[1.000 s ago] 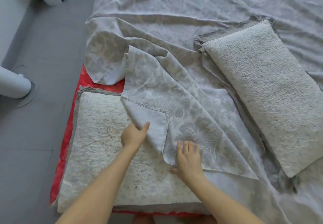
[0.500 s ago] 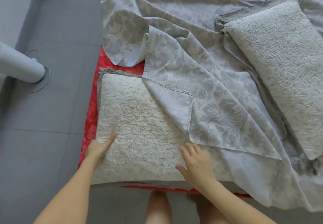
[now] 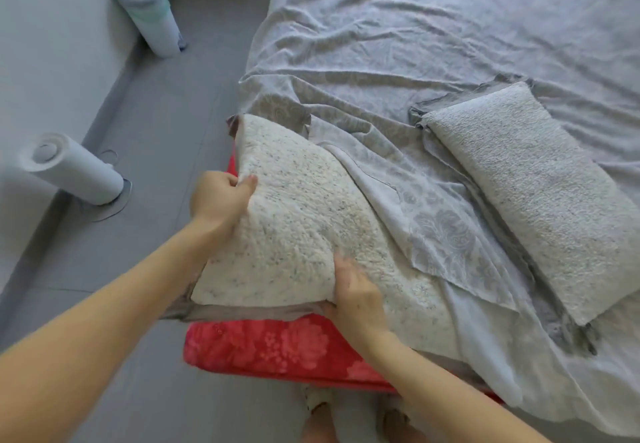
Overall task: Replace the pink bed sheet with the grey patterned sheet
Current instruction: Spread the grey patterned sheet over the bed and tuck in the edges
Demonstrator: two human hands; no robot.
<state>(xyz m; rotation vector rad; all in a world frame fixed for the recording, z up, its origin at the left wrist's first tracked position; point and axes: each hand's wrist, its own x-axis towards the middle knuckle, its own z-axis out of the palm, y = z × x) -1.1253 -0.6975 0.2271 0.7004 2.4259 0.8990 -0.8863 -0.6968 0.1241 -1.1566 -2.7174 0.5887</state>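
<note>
Two hands on the near pillow (image 3: 294, 221) and it's coming up: half a second ago it lay flat under both palms, and now its left side is tilted well clear of the pink sheet (image 3: 277, 342). The left hand (image 3: 221, 200) grips the pillow's left edge, thumb on top and fingers curled underneath. The right hand (image 3: 356, 297) sits at the near edge, smeared by motion. Its fingers lie over the top and the thumb looks tucked below, but I can't tell whether it is truly clamped or only steadying. I read this as getting the pillow out of the way so this corner can be dealt with. The grey patterned sheet (image 3: 415, 44) is spread, rumpled, over most of the bed, with its near-left corner folded back and draped over the pillow's right half. The pink sheet is still on underneath, showing bright and floral at the near corner, so the swap isn't finished here. The second pillow (image 3: 519, 186) lies on the grey sheet to the right, just as it did a second ago. How far the pink runs under the grey is hidden, and so is the lifted pillow's underside. The grey sheet runs off the right edge, and the feet (image 3: 322, 408) at the bottom are cropped and blurred.
</note>
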